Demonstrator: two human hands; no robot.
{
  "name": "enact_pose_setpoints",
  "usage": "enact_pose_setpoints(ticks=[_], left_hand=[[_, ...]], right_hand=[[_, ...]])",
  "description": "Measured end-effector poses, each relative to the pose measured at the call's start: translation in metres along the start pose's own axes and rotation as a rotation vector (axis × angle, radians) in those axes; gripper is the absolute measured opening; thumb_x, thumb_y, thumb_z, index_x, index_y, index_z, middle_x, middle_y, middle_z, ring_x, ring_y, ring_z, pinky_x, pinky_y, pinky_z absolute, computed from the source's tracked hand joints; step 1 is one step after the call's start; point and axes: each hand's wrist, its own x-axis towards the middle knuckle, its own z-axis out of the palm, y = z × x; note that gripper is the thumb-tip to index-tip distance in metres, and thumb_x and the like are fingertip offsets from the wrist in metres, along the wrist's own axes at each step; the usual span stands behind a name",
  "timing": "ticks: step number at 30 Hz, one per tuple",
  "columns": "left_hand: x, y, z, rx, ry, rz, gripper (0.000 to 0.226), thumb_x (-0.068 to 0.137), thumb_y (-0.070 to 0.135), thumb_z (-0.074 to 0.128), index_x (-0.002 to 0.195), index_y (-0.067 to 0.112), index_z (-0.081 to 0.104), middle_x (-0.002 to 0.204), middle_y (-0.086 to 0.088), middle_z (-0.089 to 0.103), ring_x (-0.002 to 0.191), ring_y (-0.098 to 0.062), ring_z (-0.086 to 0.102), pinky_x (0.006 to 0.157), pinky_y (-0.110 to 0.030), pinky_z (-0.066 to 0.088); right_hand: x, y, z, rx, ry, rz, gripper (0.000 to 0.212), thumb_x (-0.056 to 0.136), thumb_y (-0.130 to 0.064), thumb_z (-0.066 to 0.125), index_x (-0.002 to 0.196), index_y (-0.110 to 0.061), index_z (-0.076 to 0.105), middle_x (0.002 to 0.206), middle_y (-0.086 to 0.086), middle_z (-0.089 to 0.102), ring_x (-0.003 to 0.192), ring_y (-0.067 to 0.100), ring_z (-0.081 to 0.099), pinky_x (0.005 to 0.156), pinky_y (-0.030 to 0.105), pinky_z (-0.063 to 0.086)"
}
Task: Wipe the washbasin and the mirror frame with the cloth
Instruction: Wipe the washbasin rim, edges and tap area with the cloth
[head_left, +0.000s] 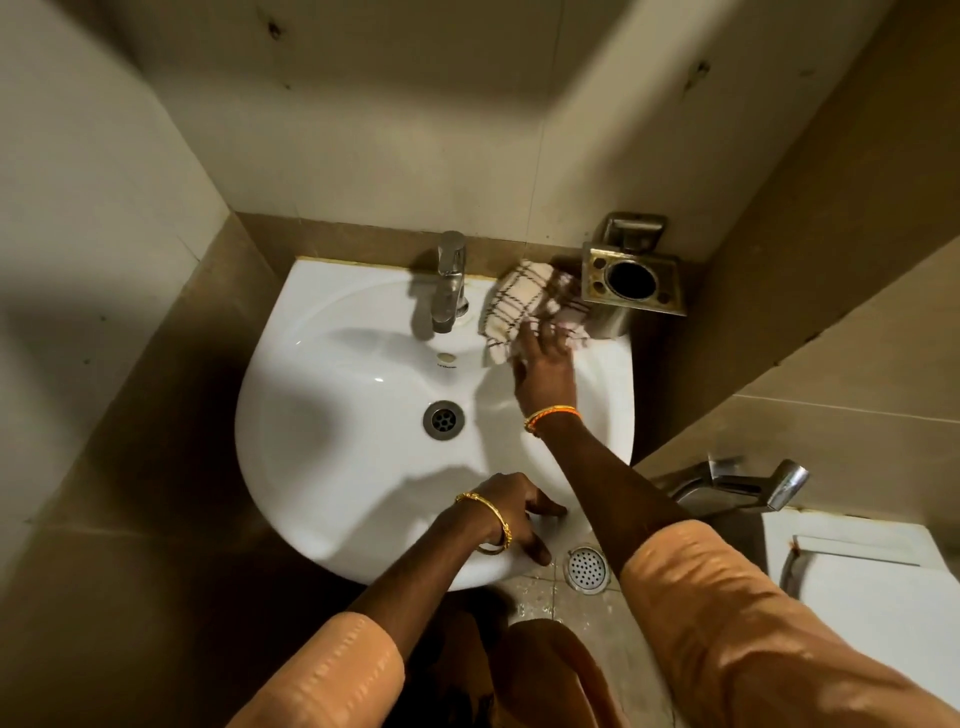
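A white washbasin (337, 467) is fixed to the tiled wall, with a chrome tap (450, 283) at its back and a drain (443, 420) in the bowl. A cream cloth with dark checks (519, 301) lies on the basin's back right rim. My right hand (543, 366) presses on the cloth's near edge with fingers stretched over it. My left hand (511, 512) rests on the basin's front rim, fingers spread. No mirror frame is in view.
A tarnished metal holder (631, 280) sticks out from the wall right beside the cloth. A spray nozzle (779, 483) hangs at the right, above a white toilet tank (857, 571). A round floor drain (586, 567) lies below the basin's front edge. Walls close in left and right.
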Motion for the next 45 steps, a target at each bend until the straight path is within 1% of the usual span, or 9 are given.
enact_pose_setpoints(ticks=[10, 13, 16, 20, 22, 25, 29, 35, 45], left_hand=[[-0.01, -0.01, 0.004, -0.123, 0.027, -0.033, 0.062, 0.07, 0.024, 0.08, 0.128, 0.026, 0.058, 0.135, -0.005, 0.058, 0.124, -0.025, 0.053, 0.103, -0.036, 0.045], [-0.013, -0.007, 0.001, -0.098, 0.033, -0.025, 0.06, 0.072, 0.025, 0.08, 0.128, 0.022, 0.059, 0.132, -0.007, 0.06, 0.121, -0.024, 0.055, 0.094, -0.028, 0.043], [-0.014, -0.005, 0.001, -0.053, 0.063, -0.02, 0.057, 0.073, 0.027, 0.078, 0.126, 0.016, 0.06, 0.13, -0.009, 0.06, 0.12, -0.025, 0.055, 0.088, -0.025, 0.04], [-0.017, -0.017, 0.001, -0.166, 0.104, -0.004, 0.053, 0.075, 0.029, 0.077, 0.123, 0.014, 0.061, 0.127, -0.008, 0.063, 0.112, -0.023, 0.061, 0.093, -0.026, 0.046], [-0.021, -0.029, -0.005, -0.284, 0.292, -0.006, 0.043, 0.077, 0.03, 0.075, 0.117, 0.017, 0.066, 0.12, -0.004, 0.068, 0.103, -0.02, 0.065, 0.095, -0.032, 0.051], [-0.035, -0.058, -0.023, -0.197, 0.942, -0.097, 0.022, 0.081, 0.025, 0.065, 0.1, 0.016, 0.072, 0.106, -0.004, 0.072, 0.102, -0.024, 0.065, 0.087, -0.037, 0.053], [-0.064, -0.124, -0.052, 0.061, 1.593, -0.197, 0.02, 0.077, 0.014, 0.058, 0.091, 0.007, 0.07, 0.101, -0.015, 0.07, 0.1, -0.037, 0.063, 0.089, -0.038, 0.049], [-0.075, -0.178, -0.065, -0.224, 1.34, -0.648, 0.062, 0.094, 0.027, 0.049, 0.146, 0.001, 0.028, 0.156, -0.023, 0.018, 0.144, -0.039, 0.018, 0.115, -0.049, 0.017], [-0.076, -0.18, -0.079, -0.338, 1.288, -0.65, 0.05, 0.094, 0.002, 0.044, 0.143, 0.001, 0.034, 0.149, -0.021, 0.036, 0.139, -0.034, 0.033, 0.114, -0.039, 0.022]], right_hand=[[0.036, -0.015, -0.023, 0.173, 0.03, 0.373, 0.049, 0.083, -0.024, 0.053, 0.128, -0.003, 0.051, 0.124, 0.031, 0.053, 0.118, 0.044, 0.049, 0.101, 0.044, 0.04], [0.054, -0.044, -0.029, 0.3, -0.063, 0.502, 0.068, 0.09, -0.048, 0.046, 0.148, -0.021, 0.025, 0.143, 0.027, 0.038, 0.13, 0.044, 0.038, 0.109, 0.046, 0.028], [0.063, -0.072, -0.018, 0.142, -0.249, 0.432, 0.065, 0.09, -0.058, 0.039, 0.148, -0.039, 0.016, 0.159, 0.015, 0.001, 0.144, 0.041, 0.008, 0.115, 0.054, 0.003], [0.056, -0.059, -0.012, 0.025, -0.293, 0.215, 0.054, 0.092, -0.042, 0.046, 0.144, -0.04, 0.03, 0.16, 0.008, 0.002, 0.145, 0.038, 0.004, 0.114, 0.059, 0.006], [0.054, -0.043, -0.018, -0.042, -0.299, 0.142, 0.051, 0.093, -0.046, 0.044, 0.142, -0.039, 0.034, 0.16, 0.006, 0.01, 0.144, 0.036, 0.013, 0.113, 0.059, 0.014], [0.045, -0.03, -0.03, -0.111, -0.288, 0.153, 0.049, 0.089, -0.041, 0.05, 0.137, -0.038, 0.041, 0.155, 0.007, 0.023, 0.137, 0.037, 0.031, 0.109, 0.059, 0.023], [0.027, -0.022, -0.028, -0.061, -0.211, 0.292, 0.052, 0.086, -0.047, 0.049, 0.135, -0.034, 0.042, 0.153, 0.009, 0.028, 0.141, 0.036, 0.021, 0.111, 0.058, 0.018], [0.029, -0.076, -0.004, -0.053, -0.345, 0.083, 0.071, 0.082, -0.048, 0.06, 0.143, -0.028, 0.031, 0.158, 0.001, 0.017, 0.146, 0.031, 0.007, 0.113, 0.06, 0.009], [0.005, 0.0, -0.03, -0.299, -0.254, 0.133, 0.065, 0.081, -0.02, 0.062, 0.139, -0.026, 0.035, 0.156, 0.008, 0.017, 0.144, 0.033, 0.013, 0.112, 0.06, 0.017]])
